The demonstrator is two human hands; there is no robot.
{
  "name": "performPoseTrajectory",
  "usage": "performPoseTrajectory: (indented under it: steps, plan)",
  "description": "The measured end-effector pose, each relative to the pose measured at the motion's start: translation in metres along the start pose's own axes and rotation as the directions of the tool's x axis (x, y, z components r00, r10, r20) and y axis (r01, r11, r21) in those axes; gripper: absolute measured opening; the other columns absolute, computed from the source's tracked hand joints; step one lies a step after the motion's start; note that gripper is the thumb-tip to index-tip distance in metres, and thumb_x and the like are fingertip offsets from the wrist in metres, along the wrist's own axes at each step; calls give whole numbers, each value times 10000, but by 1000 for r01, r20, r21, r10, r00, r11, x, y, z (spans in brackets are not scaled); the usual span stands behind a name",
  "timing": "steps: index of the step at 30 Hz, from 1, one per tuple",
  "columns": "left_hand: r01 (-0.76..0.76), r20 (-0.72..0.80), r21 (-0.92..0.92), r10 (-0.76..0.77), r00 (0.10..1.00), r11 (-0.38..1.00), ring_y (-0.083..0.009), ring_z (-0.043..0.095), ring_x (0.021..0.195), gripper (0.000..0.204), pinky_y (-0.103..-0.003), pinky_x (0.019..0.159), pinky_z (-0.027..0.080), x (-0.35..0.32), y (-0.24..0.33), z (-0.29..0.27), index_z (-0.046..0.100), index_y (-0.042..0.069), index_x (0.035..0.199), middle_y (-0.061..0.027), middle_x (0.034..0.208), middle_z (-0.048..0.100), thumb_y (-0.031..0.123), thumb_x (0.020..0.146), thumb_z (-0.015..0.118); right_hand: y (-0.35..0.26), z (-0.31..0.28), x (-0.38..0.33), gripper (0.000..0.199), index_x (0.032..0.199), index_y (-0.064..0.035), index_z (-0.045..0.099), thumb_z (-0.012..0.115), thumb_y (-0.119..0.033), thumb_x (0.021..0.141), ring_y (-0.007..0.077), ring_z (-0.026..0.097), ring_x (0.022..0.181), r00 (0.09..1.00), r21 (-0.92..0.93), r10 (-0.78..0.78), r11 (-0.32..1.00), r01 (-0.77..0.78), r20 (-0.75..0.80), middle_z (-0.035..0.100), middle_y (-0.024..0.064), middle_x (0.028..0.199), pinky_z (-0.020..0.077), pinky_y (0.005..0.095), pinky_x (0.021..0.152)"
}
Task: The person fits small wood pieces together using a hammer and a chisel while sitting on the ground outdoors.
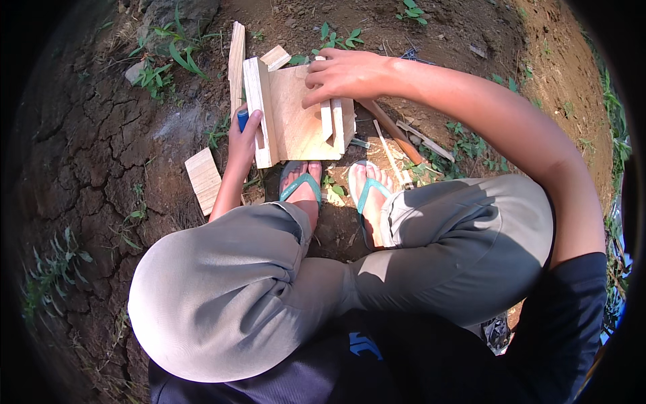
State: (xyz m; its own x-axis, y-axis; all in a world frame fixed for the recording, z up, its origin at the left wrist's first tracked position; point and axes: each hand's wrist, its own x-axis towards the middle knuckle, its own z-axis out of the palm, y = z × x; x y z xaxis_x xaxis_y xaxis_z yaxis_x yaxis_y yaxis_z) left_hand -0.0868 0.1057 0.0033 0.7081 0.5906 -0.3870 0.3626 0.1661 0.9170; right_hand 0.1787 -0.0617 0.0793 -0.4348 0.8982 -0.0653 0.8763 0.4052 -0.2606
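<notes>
- Left hand (243,137): fingers curled closed around a blue-handled tool (242,120); only the blue end visible above the fist, tool type not discernible. Knuckles pressed against the thick left edge batten (258,111) of the plywood assembly.
- Right hand (343,74): palm down, fingers partly bent and spread, resting on the top right of the plywood panel (299,114); fingertips over the upper ends of two narrow wooden strips (332,121). Pressing rather than gripping.
- Plywood panel: flat, pale, smooth-faced, roughly square, lying on the ground just ahead of both feet; batten along left side, two strips upright along right side.
- Loose offcuts: small rectangular wood block (203,179) on soil left of the left forearm; long thin slat (235,64) standing on edge behind the batten; small square scrap (275,57) touching the panel's top edge.
- Wooden-handled tool (393,131) lying diagonally on soil right of the panel, head not clearly visible; thin sticks beside it.
- Feet in teal flip-flops (367,192), toes close to the panel's near edge.
- Grey trousers (222,289), knees bent in a squat; dark sleeve on right arm.
- Ground (87,155): dry, cracked brown soil with scattered green weeds.
</notes>
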Motion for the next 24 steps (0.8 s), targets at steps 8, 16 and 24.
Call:
performPoseTrajectory:
  steps: [8,16,24]
  plan:
    - [1,-34,82,2,999,997,-144,589,1080,525,-314,997,444,-4,6,0,550,8,1376,-72,1204,651,372,1012,653,13,-32,16,546,1238,-109,680,577,65,730,353,511,1310,967,416,78,892,-176,241,607,152,1300,455,456,1078]
    - [-9,-27,93,12,1000,996,-132,564,1016,529,-300,932,439,-1,1,-1,545,-5,1375,-37,1133,637,360,1009,658,24,-60,44,523,1323,-94,658,439,-23,854,310,617,1186,834,477,163,756,-449,527,664,184,1283,470,444,1013]
    - [-10,-15,83,11,1000,996,-157,575,1081,561,-316,990,432,-2,4,0,512,-22,1417,-62,1209,640,340,1014,655,23,-54,57,372,1299,-133,689,574,-67,952,294,646,1167,789,368,44,868,-334,613,692,144,1254,520,445,937]
